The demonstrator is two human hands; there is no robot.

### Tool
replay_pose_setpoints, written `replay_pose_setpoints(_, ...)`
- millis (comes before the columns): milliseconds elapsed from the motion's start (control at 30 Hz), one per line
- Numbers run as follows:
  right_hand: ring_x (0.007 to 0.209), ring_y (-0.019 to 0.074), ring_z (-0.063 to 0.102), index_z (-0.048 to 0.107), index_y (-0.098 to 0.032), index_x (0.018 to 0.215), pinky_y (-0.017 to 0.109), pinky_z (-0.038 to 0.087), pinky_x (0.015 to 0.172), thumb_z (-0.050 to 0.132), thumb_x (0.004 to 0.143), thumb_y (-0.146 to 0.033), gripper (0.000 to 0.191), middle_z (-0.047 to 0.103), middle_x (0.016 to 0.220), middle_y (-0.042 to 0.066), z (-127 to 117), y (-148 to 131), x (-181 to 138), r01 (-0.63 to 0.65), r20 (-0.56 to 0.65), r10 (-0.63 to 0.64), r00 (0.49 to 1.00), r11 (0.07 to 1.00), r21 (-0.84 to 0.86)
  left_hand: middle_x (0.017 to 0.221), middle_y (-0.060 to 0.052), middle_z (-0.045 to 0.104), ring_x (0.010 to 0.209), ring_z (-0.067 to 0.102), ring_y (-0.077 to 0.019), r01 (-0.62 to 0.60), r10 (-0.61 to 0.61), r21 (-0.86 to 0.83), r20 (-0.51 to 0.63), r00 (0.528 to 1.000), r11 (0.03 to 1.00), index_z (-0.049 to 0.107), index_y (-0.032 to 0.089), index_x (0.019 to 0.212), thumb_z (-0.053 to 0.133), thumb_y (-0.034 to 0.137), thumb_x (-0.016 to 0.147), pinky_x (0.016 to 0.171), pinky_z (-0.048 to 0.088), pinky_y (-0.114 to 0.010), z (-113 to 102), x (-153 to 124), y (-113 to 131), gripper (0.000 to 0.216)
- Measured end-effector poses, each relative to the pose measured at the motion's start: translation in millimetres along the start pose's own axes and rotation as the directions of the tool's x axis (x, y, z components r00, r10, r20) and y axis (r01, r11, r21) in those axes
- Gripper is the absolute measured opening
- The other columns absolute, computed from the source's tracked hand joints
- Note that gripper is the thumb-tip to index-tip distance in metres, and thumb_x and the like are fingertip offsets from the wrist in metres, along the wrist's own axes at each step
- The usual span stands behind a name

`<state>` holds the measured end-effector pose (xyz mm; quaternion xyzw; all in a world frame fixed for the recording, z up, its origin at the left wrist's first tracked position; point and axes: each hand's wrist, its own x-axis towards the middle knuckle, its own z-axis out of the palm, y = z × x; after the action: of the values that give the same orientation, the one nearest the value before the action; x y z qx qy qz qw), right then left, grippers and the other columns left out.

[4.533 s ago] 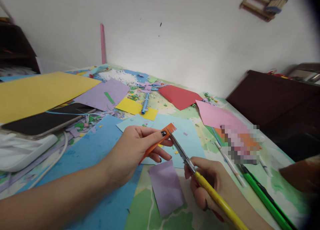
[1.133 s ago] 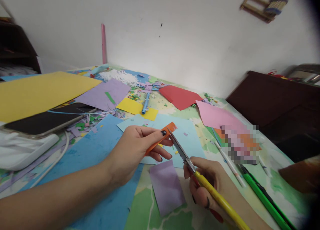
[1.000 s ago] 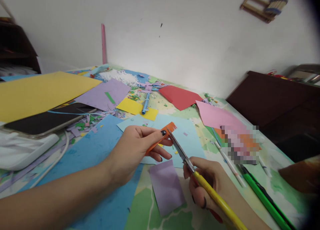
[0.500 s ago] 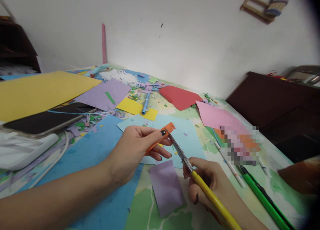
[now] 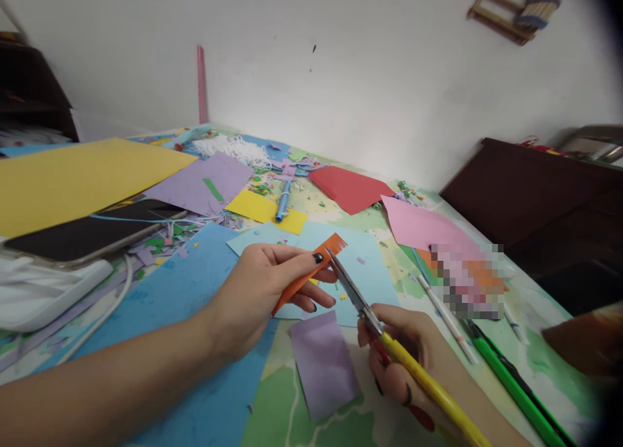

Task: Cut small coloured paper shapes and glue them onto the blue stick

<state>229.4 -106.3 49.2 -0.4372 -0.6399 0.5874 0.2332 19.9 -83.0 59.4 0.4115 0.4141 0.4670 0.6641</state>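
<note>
My left hand [image 5: 265, 291] pinches a narrow orange paper strip [image 5: 311, 273] between thumb and fingers; its far end is cut into a fringe. My right hand [image 5: 413, 366] grips scissors [image 5: 389, 343] with yellow and red handles. Their metal blades point up-left, with the tips right at the fringed end of the strip. A small lilac paper rectangle [image 5: 324, 362] lies flat on the table just below both hands.
Coloured sheets cover the table: big yellow [image 5: 73, 174], lilac [image 5: 199, 184], red [image 5: 348, 187], pink [image 5: 418, 226], light blue [image 5: 360, 265]. A phone [image 5: 92, 229] lies at the left, a green pen [image 5: 516, 385] and white pen [image 5: 448, 320] at the right. Paper scraps litter the middle.
The scissors' blades have opened and closed at the strip's fringed end, and the strip has shifted slightly in my left hand. Both hands stay in nearly the same place.
</note>
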Motion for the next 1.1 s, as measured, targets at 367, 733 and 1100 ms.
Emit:
replay_pose_setpoints(367, 0.034, 0.0015, 0.031, 0.048, -0.017, 0.072, 0.014, 0.026, 0.033, 0.078, 0.06, -0.049, 0.045, 0.047, 0.046, -0.008, 4, -3, -1, -0.095, -0.049, 0.097, 0.994, 0.994, 0.044, 0.083, -0.008, 0.073, 0.055, 0.064, -0.0106, 0.004, -0.004, 0.027, -0.017, 1.0, 1.0, 0.074, 0.014, 0.076, 0.065, 0.034, 0.077, 0.049, 0.045, -0.018, 2, -1, 2, 0.021)
replay_pose_setpoints(733, 0.036, 0.0032, 0.035, 0.047, -0.018, 0.064, 0.015, 0.023, 0.034, 0.079, 0.055, -0.04, 0.04, 0.05, 0.042, -0.006, 8, -12, 2, -0.125, -0.109, 0.124, 0.986, 0.992, -0.003, 0.084, -0.008, 0.073, 0.056, 0.064, -0.0109, 0.014, -0.013, 0.02, -0.026, 1.0, 1.0, 0.073, 0.014, 0.075, 0.065, 0.032, 0.077, 0.049, 0.045, -0.019, 2, 0, 1, 0.02)
replay_pose_setpoints(1100, 0.041, 0.0046, 0.033, 0.049, -0.017, 0.073, 0.017, 0.028, 0.04, 0.073, 0.056, -0.066, 0.057, 0.045, 0.047, -0.006, 4, -6, 0, -0.037, -0.03, 0.037, 0.999, 0.999, -0.002, 0.082, -0.008, 0.073, 0.055, 0.064, -0.0098, 0.013, -0.013, 0.008, -0.016, 1.0, 1.0, 0.073, 0.014, 0.073, 0.066, 0.034, 0.077, 0.049, 0.044, -0.017, 1, 0, 2, 0.021)
